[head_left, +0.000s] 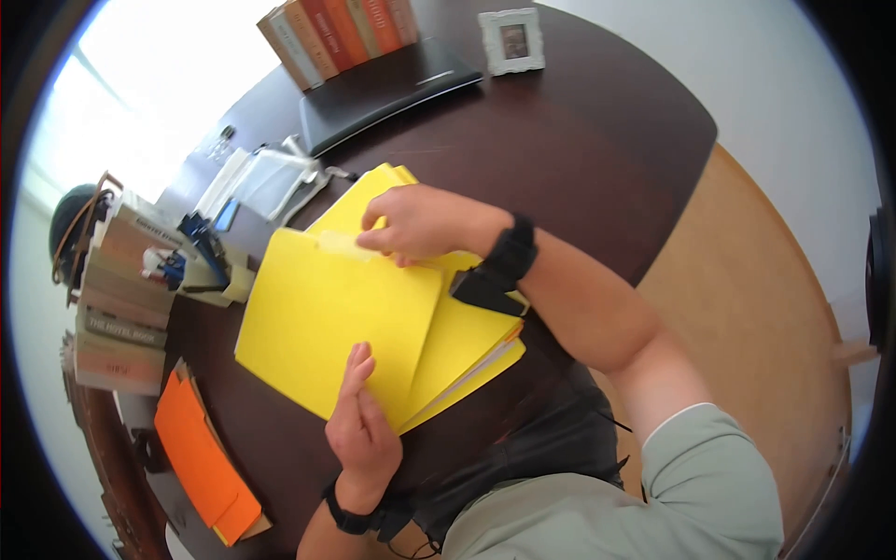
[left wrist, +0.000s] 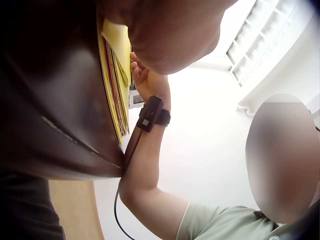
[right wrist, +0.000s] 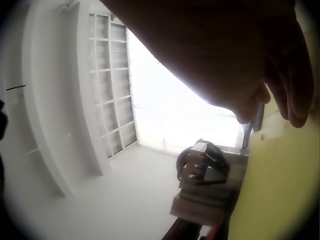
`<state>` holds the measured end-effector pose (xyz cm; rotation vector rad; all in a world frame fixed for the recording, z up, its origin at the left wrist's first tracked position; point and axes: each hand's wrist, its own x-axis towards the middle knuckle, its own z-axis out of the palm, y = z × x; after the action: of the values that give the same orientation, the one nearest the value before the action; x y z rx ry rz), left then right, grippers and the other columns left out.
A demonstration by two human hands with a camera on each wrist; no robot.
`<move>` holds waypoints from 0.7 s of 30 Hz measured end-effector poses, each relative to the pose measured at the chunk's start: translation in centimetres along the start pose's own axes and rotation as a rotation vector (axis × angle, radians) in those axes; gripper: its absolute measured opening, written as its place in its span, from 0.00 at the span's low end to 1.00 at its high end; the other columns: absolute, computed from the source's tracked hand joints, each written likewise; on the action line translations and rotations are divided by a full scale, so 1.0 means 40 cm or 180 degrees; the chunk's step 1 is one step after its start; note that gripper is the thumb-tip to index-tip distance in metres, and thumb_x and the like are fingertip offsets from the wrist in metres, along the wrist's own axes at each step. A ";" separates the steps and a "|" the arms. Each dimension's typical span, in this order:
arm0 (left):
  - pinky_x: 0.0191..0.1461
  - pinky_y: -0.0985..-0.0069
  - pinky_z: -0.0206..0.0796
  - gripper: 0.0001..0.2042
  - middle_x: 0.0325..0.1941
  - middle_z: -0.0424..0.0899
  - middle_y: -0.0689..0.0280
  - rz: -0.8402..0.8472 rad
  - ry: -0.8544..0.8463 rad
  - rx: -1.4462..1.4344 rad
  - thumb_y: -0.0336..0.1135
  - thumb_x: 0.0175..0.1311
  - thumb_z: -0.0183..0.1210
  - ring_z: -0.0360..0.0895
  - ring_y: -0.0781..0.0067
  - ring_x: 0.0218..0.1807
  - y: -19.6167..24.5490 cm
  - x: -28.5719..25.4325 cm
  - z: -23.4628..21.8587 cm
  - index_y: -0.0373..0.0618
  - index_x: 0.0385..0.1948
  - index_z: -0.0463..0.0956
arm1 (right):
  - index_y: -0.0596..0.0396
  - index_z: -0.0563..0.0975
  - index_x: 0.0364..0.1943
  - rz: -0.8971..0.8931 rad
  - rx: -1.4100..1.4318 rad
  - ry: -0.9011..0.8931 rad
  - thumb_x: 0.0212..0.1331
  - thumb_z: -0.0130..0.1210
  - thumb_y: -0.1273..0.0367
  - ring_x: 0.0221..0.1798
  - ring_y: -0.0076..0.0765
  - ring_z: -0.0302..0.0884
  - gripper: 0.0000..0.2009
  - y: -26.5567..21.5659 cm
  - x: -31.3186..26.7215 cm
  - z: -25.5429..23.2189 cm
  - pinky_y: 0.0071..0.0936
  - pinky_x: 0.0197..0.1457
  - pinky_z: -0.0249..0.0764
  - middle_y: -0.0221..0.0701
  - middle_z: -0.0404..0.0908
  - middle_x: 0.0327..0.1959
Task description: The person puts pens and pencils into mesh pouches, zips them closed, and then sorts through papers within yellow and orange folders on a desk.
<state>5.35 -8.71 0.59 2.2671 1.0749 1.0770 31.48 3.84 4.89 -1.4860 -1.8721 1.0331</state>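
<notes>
A yellow folder point(head_left: 336, 317) lies on top of a stack of yellow folders point(head_left: 467, 350) on the dark table. Near its upper edge is a pale translucent label strip point(head_left: 343, 245). My right hand point(head_left: 415, 222) is over that edge, its fingertips at the strip. In the right wrist view its fingers point(right wrist: 295, 100) point down to the folder, apart from the thumb. My left hand point(head_left: 362, 425) stands on edge at the folder's lower side, fingers straight and overlapping the yellow surface. From the left wrist view, papers show between the stacked folders point(left wrist: 116, 85).
Orange folders point(head_left: 207, 457) lie at the left. Books point(head_left: 121, 317) and a pen holder point(head_left: 210, 280) stand behind them. A clear pouch point(head_left: 275, 182), a black laptop point(head_left: 392, 93), more books point(head_left: 341, 37) and a white picture frame point(head_left: 511, 42) are along the far side.
</notes>
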 end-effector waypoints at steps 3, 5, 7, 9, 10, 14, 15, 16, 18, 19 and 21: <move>0.72 0.62 0.70 0.14 0.62 0.82 0.42 0.0004 -0.0084 0.0036 0.19 0.77 0.42 0.79 0.45 0.68 0.004 0.002 0.006 0.29 0.55 0.76 | 0.64 0.82 0.53 -0.0340 -0.0886 0.0395 0.66 0.61 0.56 0.57 0.54 0.82 0.23 0.022 0.008 0.031 0.41 0.63 0.75 0.48 0.87 0.51; 0.71 0.62 0.71 0.14 0.62 0.82 0.43 0.0030 -0.0150 0.0117 0.19 0.77 0.42 0.79 0.46 0.67 0.008 0.004 0.009 0.29 0.55 0.76 | 0.64 0.82 0.54 -0.0345 -0.1076 0.0341 0.66 0.62 0.57 0.57 0.53 0.83 0.23 0.012 -0.001 0.042 0.41 0.63 0.76 0.48 0.86 0.52; 0.71 0.63 0.71 0.14 0.62 0.83 0.43 0.0039 -0.0218 0.0183 0.19 0.78 0.42 0.79 0.46 0.67 0.008 0.006 0.009 0.29 0.56 0.76 | 0.63 0.82 0.54 -0.0212 -0.1028 0.0304 0.66 0.62 0.57 0.57 0.53 0.83 0.23 -0.002 -0.011 0.044 0.41 0.63 0.76 0.48 0.86 0.52; 0.71 0.63 0.71 0.14 0.61 0.83 0.44 0.0008 -0.0250 0.0145 0.19 0.78 0.42 0.80 0.47 0.67 0.012 0.009 0.009 0.29 0.55 0.76 | 0.63 0.82 0.54 -0.0134 -0.0973 0.0287 0.66 0.63 0.57 0.57 0.53 0.83 0.23 -0.003 -0.017 0.040 0.41 0.64 0.76 0.48 0.86 0.53; 0.71 0.63 0.71 0.14 0.61 0.84 0.44 -0.0024 -0.0247 0.0136 0.19 0.78 0.42 0.80 0.47 0.66 0.014 0.007 0.009 0.29 0.55 0.76 | 0.63 0.82 0.54 -0.0129 -0.0945 0.0290 0.66 0.63 0.57 0.57 0.53 0.83 0.23 0.004 -0.013 0.039 0.41 0.64 0.76 0.49 0.86 0.53; 0.70 0.65 0.71 0.14 0.60 0.85 0.46 -0.0063 -0.0298 0.0012 0.20 0.78 0.43 0.81 0.50 0.65 0.014 0.006 0.006 0.29 0.55 0.78 | 0.64 0.83 0.54 -0.0262 -0.0955 0.0299 0.65 0.63 0.57 0.57 0.52 0.83 0.23 0.023 0.009 0.037 0.41 0.64 0.76 0.48 0.86 0.53; 0.70 0.66 0.70 0.14 0.60 0.85 0.47 -0.0096 -0.0323 -0.0043 0.21 0.78 0.44 0.82 0.52 0.65 0.012 0.004 0.004 0.30 0.55 0.78 | 0.64 0.83 0.53 -0.0310 -0.0880 0.0339 0.63 0.63 0.57 0.56 0.52 0.84 0.24 0.021 0.010 0.036 0.40 0.63 0.76 0.49 0.86 0.52; 0.71 0.67 0.70 0.14 0.60 0.85 0.48 -0.0126 -0.0341 -0.0093 0.22 0.79 0.44 0.82 0.54 0.65 0.010 0.003 0.002 0.30 0.56 0.78 | 0.65 0.83 0.52 -0.0314 -0.0753 0.0250 0.63 0.63 0.57 0.55 0.52 0.84 0.24 0.020 0.008 0.029 0.40 0.62 0.77 0.50 0.86 0.51; 0.70 0.67 0.71 0.14 0.60 0.85 0.48 0.0041 -0.0353 -0.0051 0.21 0.77 0.45 0.82 0.55 0.65 0.008 0.006 -0.003 0.30 0.55 0.78 | 0.66 0.84 0.51 -0.0393 -0.0617 0.0098 0.61 0.63 0.57 0.53 0.53 0.85 0.24 0.005 -0.003 0.006 0.39 0.58 0.78 0.52 0.86 0.48; 0.69 0.67 0.71 0.14 0.59 0.85 0.48 0.0138 -0.0368 -0.0038 0.20 0.76 0.46 0.82 0.55 0.64 0.008 0.010 -0.005 0.30 0.55 0.79 | 0.67 0.84 0.50 -0.0447 -0.0604 0.0053 0.60 0.63 0.58 0.51 0.53 0.85 0.24 0.002 -0.006 -0.004 0.39 0.56 0.78 0.53 0.87 0.46; 0.69 0.66 0.71 0.13 0.59 0.85 0.47 0.0228 -0.0284 -0.0040 0.20 0.75 0.48 0.82 0.54 0.64 0.011 0.014 -0.010 0.32 0.54 0.79 | 0.69 0.84 0.49 -0.0463 -0.0554 -0.0049 0.59 0.63 0.59 0.47 0.51 0.86 0.23 -0.014 -0.017 -0.027 0.37 0.52 0.79 0.54 0.87 0.45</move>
<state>5.44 -8.53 1.37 2.3362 0.9558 0.9969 32.20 3.37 6.00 -1.4144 -2.0923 0.8347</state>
